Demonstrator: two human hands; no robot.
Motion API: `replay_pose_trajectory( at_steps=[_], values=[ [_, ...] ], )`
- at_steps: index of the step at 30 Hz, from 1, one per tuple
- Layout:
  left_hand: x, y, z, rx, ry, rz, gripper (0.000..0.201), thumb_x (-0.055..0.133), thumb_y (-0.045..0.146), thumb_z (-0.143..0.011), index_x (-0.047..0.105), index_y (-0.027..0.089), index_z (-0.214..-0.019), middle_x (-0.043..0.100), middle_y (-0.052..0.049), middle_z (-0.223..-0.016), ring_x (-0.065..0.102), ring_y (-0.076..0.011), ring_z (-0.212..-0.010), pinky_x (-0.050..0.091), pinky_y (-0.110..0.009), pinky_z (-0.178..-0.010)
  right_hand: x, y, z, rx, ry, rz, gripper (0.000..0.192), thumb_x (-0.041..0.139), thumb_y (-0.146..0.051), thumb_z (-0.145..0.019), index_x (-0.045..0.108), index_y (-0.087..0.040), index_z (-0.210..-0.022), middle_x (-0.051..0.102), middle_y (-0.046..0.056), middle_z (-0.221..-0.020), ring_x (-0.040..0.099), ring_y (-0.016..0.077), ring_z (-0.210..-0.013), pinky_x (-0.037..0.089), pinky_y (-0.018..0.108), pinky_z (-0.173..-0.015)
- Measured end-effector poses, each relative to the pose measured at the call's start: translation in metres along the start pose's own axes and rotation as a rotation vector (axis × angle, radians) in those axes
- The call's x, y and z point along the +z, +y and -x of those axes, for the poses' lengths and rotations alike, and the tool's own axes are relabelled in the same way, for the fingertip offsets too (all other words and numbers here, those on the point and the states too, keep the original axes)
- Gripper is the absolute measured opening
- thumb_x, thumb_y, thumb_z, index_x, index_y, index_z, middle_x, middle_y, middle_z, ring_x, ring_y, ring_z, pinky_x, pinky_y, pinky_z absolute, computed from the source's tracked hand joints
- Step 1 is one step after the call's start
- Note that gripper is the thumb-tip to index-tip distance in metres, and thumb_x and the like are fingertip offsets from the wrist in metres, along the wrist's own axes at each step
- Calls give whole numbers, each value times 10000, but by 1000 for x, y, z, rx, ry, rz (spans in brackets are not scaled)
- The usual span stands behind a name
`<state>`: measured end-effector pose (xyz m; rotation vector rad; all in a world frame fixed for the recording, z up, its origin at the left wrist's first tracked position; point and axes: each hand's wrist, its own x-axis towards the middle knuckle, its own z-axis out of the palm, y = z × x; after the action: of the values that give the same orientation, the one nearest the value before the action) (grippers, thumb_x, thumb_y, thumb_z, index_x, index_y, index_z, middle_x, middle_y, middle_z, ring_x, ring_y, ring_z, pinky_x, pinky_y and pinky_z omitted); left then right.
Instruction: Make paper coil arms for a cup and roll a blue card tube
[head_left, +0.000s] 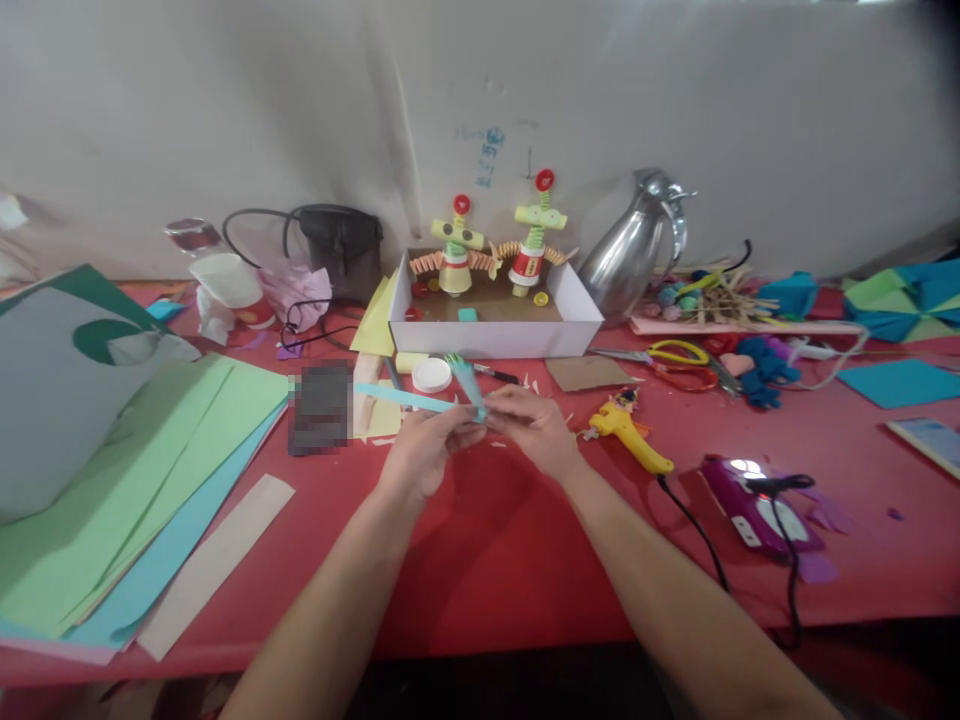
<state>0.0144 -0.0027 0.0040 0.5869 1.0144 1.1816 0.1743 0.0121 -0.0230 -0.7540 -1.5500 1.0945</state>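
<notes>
My left hand pinches a light blue paper strip, whose free end sticks out to the left. My right hand grips the same piece at the other side, fingertips almost meeting the left ones. From between the fingers rises a green-and-blue paper strip, pointing away from me; the fold where they join is mostly hidden. Just beyond the hands lie a white round lid and a black marker. To the right rests a yellow glue gun with its black cord.
A white box holds two paper figures at the back. Beside it stand a steel jug and scissors. Green paper sheets spread at left; a purple device and a phone lie right.
</notes>
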Motion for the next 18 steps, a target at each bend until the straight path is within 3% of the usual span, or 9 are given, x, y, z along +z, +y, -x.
replay_pose_trajectory(
  at_steps=[7,12,18],
  values=[
    [0,0,2,-23,-37,9,76,715,122,-674,722,73,-617,693,-73,-585,665,-133,-574,576,-212,-626,-7,7,-1,-82,-81,51,194,690,-330,-874,771,-357,-1048,616,22,-889,598,149,-825,550,312,-737],
    [1,-1,1,20,-46,10,65,722,148,-663,741,85,-668,721,-79,-645,676,-150,-602,582,-240,-641,-9,1,-1,-81,-88,84,197,683,-308,-878,771,-352,-1048,640,31,-927,612,164,-883,559,330,-793],
    [3,1,2,51,-78,3,79,784,153,-617,738,101,-655,693,-39,-611,639,-112,-593,534,-194,-592,-11,1,-2,-83,-84,-8,186,676,-296,-878,776,-318,-1034,631,34,-940,620,145,-803,550,313,-722]
  ],
)
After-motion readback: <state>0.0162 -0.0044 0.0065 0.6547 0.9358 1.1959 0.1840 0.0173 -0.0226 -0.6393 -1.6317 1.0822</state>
